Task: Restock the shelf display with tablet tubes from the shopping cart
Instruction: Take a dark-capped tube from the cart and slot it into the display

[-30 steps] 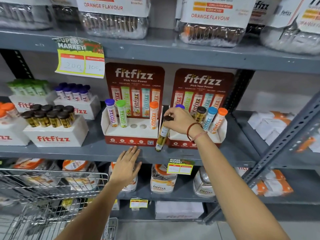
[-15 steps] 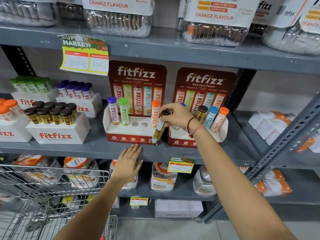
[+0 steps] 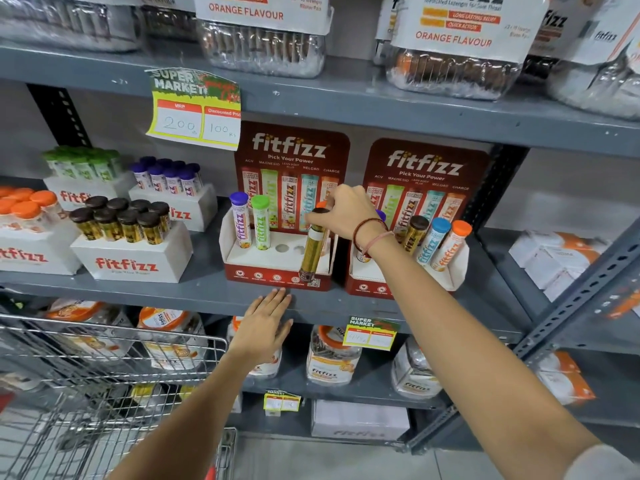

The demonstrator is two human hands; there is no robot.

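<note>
My right hand (image 3: 346,212) grips the brown cap of a gold tablet tube (image 3: 313,247), held nearly upright in front of the left red display stand (image 3: 277,275). That stand holds a purple-capped tube (image 3: 240,220) and a green-capped tube (image 3: 260,221), with two open holes (image 3: 289,248) beside them; an orange cap peeks out behind my fingers. The right display stand (image 3: 367,287) carries brown, blue and orange-capped tubes (image 3: 438,244). My left hand (image 3: 266,323) lies flat with fingers apart on the shelf's front edge, just below the left stand.
A wire shopping cart (image 3: 104,368) stands at lower left. White boxes of brown-capped tubes (image 3: 124,223), purple, green and orange ones fill the shelf's left side. A price tag (image 3: 195,109) hangs from the shelf above. Jars sit on the lower shelf (image 3: 332,362).
My right hand carried the gold tube leftward, from in front of the right stand to in front of the left stand, and turned it more upright. My left hand stayed on the shelf edge.
</note>
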